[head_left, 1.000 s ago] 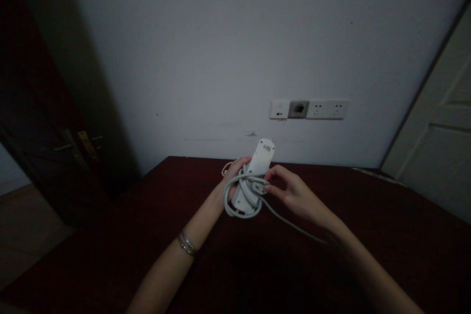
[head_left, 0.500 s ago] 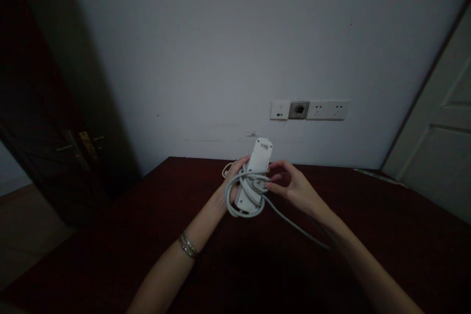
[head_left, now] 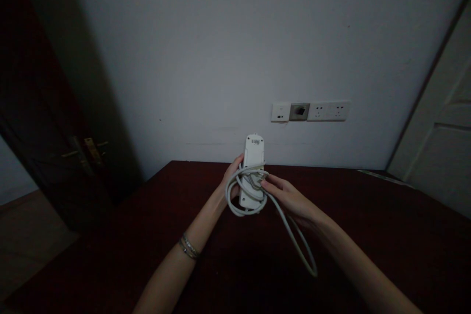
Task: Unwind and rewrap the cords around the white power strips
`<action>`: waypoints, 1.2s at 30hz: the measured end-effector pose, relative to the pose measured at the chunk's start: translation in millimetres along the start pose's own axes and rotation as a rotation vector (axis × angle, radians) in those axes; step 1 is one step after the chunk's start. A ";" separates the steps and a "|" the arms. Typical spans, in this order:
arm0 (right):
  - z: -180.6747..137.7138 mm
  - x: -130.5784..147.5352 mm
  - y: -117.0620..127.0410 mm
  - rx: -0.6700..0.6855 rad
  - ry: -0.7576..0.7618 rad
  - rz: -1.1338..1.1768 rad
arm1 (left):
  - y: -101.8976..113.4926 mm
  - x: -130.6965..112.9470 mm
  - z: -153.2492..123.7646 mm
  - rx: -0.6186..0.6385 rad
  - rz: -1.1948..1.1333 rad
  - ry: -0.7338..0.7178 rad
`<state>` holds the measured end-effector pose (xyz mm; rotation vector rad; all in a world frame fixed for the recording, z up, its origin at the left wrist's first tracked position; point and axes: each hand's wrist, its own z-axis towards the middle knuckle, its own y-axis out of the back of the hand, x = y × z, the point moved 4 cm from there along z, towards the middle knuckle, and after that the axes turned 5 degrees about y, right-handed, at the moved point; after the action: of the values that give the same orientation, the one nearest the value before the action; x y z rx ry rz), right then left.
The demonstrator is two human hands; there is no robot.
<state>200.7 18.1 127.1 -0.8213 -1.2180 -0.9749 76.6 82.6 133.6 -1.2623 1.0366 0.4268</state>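
Note:
A white power strip (head_left: 253, 152) is held up over the dark red table, its back with screw holes and a label towards me. My left hand (head_left: 232, 176) grips it along the left side, fingers partly hidden behind it. The pale cord (head_left: 233, 206) is wound in loose loops around the strip's lower half. At the right edge, my right hand (head_left: 281, 194) closes with thumb and fingertips on the cord, close to its plug (head_left: 257, 181), which is partly covered. A long loop of cord hangs below that hand.
The dark red table (head_left: 221, 265) reaches back to a pale wall. Wall sockets and switch plates (head_left: 311, 111) sit above the table's back edge. A dark door with a handle (head_left: 79, 153) stands at left, a pale door (head_left: 441, 122) at right.
The power strip has turned more upright and shifted slightly left. My right hand has moved in against the cord, and the cord's free part now hangs in a longer loop.

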 end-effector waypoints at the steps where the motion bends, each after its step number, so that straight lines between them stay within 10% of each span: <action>1: 0.3 0.1 -1.1 -0.018 -0.013 0.022 | 3.8 -3.4 1.5 -0.024 0.088 -0.034; 19: 8.5 -2.4 20.0 -0.239 0.010 0.167 | -16.1 -56.2 -45.5 0.060 1.400 -0.793; 29: 6.1 8.3 20.8 -0.340 0.045 0.028 | -26.1 -40.8 -46.6 0.022 1.424 -1.200; 36: 5.9 16.4 19.3 -0.349 0.090 -0.106 | -30.4 -37.1 -48.0 -0.001 1.426 -1.213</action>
<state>217.4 28.1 144.3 -0.9797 -1.0363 -1.3203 61.9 39.1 183.5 0.1165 0.6438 1.9475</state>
